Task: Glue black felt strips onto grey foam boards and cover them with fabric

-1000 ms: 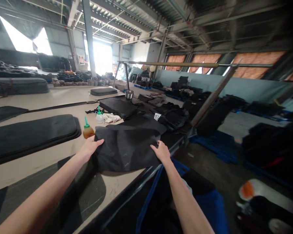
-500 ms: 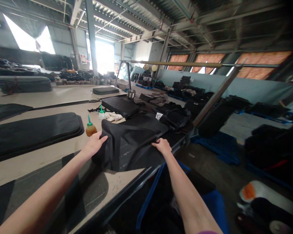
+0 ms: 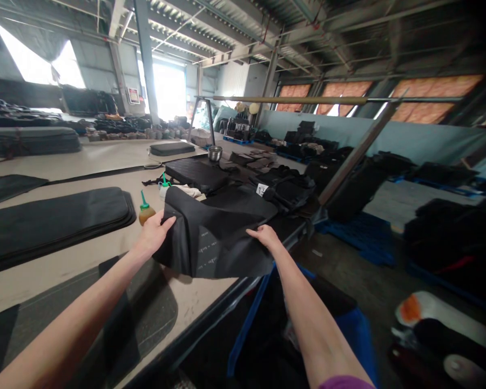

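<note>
A black sheet of flexible material (image 3: 222, 237), with pale lettering on its near face, is held up between both hands above the table's edge. Its left edge is pinched by my left hand (image 3: 156, 232), thumb on the near side. My right hand (image 3: 265, 237) grips the sheet at its right side with thumb and finger. The sheet sags and folds near the left hand. Just beyond my left hand stands a bottle of amber liquid (image 3: 146, 214) with a green nozzle. A second green-nozzled bottle (image 3: 164, 186) is partly hidden by the sheet.
Flat black panels (image 3: 56, 216) lie stacked on the pale table (image 3: 204, 294) at left. A dark piece (image 3: 146, 308) lies under my left arm. Farther back are a metal bowl (image 3: 215, 154) and a bar (image 3: 291, 100) on supports. Blue pallets (image 3: 360, 237) stand right.
The sheet's upper left corner has risen slightly and its lettering shows more. Both hands have shifted a little left, and the whole view has shifted slightly.
</note>
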{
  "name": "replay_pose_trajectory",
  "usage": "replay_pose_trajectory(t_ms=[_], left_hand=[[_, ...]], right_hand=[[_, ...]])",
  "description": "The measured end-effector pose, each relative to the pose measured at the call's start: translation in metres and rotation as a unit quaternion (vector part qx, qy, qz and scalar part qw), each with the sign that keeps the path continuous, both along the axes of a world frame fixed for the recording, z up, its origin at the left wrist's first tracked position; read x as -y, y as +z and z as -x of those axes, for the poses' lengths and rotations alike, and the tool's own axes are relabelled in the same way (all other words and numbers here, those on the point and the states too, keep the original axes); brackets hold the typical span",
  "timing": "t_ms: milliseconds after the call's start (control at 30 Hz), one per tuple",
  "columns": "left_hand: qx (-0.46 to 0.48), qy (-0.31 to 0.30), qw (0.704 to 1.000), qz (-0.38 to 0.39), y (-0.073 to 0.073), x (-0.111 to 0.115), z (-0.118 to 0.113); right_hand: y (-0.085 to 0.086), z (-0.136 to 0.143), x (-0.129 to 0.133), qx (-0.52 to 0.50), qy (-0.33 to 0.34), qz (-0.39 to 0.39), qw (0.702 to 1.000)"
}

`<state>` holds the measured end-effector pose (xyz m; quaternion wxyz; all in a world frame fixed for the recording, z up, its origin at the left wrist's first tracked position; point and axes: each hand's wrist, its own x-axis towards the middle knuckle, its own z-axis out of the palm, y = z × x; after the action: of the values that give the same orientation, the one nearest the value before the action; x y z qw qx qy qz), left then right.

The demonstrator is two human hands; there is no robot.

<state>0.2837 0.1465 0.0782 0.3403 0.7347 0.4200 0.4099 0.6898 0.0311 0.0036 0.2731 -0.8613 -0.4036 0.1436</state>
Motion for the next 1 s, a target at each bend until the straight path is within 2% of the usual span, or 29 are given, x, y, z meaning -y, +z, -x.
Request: replay_pose_trajectory(t_ms=[167, 267, 467, 633, 733, 833, 933, 1000], left_hand=[[-0.032, -0.012, 0.999, -0.005, 0.002, 0.0, -0.004], [-0.056, -0.018, 0.998, -0.009, 0.008, 0.002, -0.002], [-0.064, 0.018, 0.998, -0.021, 0.029, 0.003, 0.018], [-0.01, 0.039, 0.999, 0.015, 0.044, 0.006, 0.05], [0.054, 0.066, 0.994, 0.075, 0.056, 0.014, 0.089], [0.088, 0.106, 0.982, 0.133, 0.07, 0.03, 0.148], [0.091, 0.159, 0.963, 0.196, 0.081, 0.058, 0.22], [0.087, 0.204, 0.945, 0.239, 0.082, 0.082, 0.267]], right_hand=[[0.001, -0.002, -0.002, -0.063, 0.006, -0.042, 0.997], [0.011, -0.004, 0.004, -0.063, 0.012, -0.085, 0.994], [0.058, -0.005, 0.019, -0.007, 0.018, -0.23, 0.973], [0.097, 0.02, 0.012, -0.032, 0.043, -0.311, 0.949], [0.115, 0.051, 0.003, -0.112, 0.107, -0.296, 0.943], [0.126, 0.097, -0.002, -0.227, 0.201, -0.261, 0.916], [0.124, 0.156, -0.006, -0.353, 0.267, -0.229, 0.867], [0.114, 0.197, -0.01, -0.393, 0.291, -0.209, 0.847]])
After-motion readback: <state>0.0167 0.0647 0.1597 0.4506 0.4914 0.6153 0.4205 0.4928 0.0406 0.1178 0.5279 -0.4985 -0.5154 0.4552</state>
